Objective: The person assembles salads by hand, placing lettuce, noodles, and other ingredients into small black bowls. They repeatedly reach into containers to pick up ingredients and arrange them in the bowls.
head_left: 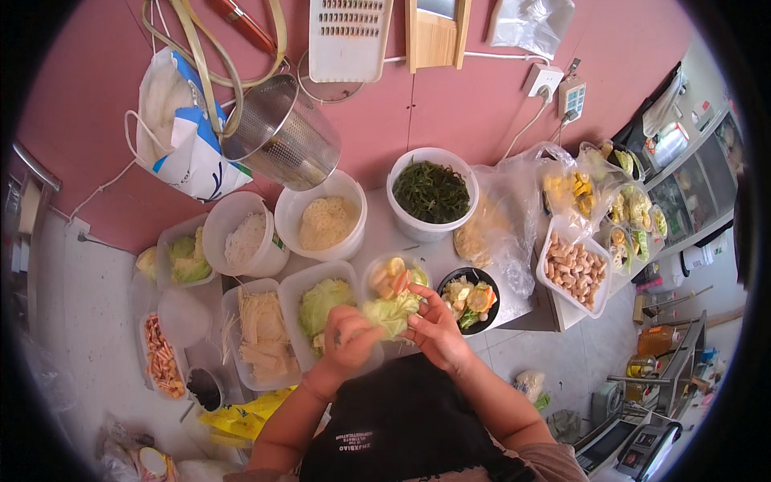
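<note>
Between my two hands is a pale green cabbage leaf (389, 315). My right hand (439, 336) pinches its right side between thumb and fingers. The curled fingers of my left hand (349, 337) close on its lower left edge; their tips are slightly blurred. Just behind the leaf stands a clear round bowl (373, 278) with pale and orange-striped food pieces (392, 279) inside. A rectangular tub of cabbage leaves (325, 305) lies by my left hand. To the right of my right hand is a black bowl (491, 320) of mixed vegetables.
White buckets hold dark green seaweed strips (432, 191), pale sliced food (328, 223) and white noodles (247, 241). Tofu-like strips (265, 329) fill a left tub. A white basket (554, 285) of brown pieces and several packed bowls (630, 209) stand right. A metal strainer (285, 132) hangs above.
</note>
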Action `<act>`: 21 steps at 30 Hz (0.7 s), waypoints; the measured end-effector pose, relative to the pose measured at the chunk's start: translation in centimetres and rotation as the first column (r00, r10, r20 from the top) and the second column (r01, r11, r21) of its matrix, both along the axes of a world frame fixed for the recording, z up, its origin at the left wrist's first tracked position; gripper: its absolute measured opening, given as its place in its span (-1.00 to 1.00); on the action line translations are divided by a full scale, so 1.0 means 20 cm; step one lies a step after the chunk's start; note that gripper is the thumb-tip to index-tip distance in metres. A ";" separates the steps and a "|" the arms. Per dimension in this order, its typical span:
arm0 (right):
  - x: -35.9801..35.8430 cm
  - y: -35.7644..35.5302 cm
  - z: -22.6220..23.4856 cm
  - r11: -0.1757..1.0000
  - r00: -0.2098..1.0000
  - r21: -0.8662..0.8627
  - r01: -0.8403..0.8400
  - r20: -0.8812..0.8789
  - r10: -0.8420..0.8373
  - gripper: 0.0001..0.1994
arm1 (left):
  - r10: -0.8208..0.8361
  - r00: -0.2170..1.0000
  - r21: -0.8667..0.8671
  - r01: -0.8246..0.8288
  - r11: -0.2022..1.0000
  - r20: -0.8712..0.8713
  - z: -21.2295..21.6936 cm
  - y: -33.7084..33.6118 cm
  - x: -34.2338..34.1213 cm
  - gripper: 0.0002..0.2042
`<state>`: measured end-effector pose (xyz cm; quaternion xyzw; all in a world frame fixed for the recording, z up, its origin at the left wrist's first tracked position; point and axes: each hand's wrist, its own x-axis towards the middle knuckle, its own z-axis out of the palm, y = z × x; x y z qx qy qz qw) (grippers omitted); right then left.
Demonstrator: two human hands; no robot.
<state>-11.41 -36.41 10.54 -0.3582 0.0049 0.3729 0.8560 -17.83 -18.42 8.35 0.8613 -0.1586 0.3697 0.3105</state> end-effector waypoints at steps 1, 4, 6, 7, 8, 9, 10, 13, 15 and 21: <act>-0.01 0.00 0.01 0.999 1.000 -0.039 0.029 0.005 -0.029 -0.44 | -0.021 1.000 0.009 0.021 1.000 -0.012 -0.01 -0.02 -0.01 -0.70; -0.05 -0.04 -0.07 0.974 0.993 -0.211 0.081 0.099 -0.061 -0.46 | -0.065 0.995 0.017 0.067 0.998 -0.081 -0.03 -0.06 -0.04 -0.68; -0.06 -0.10 -0.16 0.911 0.972 -0.360 0.203 0.189 -0.142 -0.46 | -0.063 0.983 -0.016 0.062 0.998 -0.172 -0.05 -0.08 -0.09 -0.73; -0.04 -0.19 -0.28 0.793 0.941 -0.532 0.298 0.303 -0.150 -0.45 | -0.061 0.976 -0.032 0.056 0.998 -0.211 -0.06 -0.08 -0.12 -0.76; 0.00 -0.25 -0.29 0.694 0.876 -0.555 0.459 0.414 -0.249 -0.45 | -0.008 0.969 -0.025 0.002 1.000 -0.246 -0.09 -0.06 -0.15 -0.76; 0.03 -0.33 -0.25 0.668 0.822 -0.483 0.566 0.390 -0.414 -0.46 | 0.047 0.959 -0.016 -0.053 0.998 -0.281 -0.14 -0.03 -0.20 -0.77; 0.07 -0.48 -0.26 0.621 0.821 -0.537 0.571 0.380 -0.427 -0.48 | 0.093 0.944 -0.014 -0.103 0.995 -0.316 -0.17 0.00 -0.24 -0.78; 0.15 -0.74 -0.31 0.396 0.628 -0.488 0.778 0.593 -0.503 -0.52 | 0.197 0.895 -0.100 -0.256 0.961 -0.400 -0.23 0.08 -0.31 -0.81; 0.19 -0.79 -0.29 0.420 0.604 -0.436 0.796 0.615 -0.506 -0.50 | 0.248 0.844 -0.154 -0.358 0.921 -0.476 -0.26 0.12 -0.34 -0.83; 0.23 -0.62 -0.43 0.210 0.755 -0.765 0.608 0.640 0.146 -0.45 | 0.320 0.732 -0.125 -0.482 0.867 -0.601 -0.31 0.20 -0.30 -0.79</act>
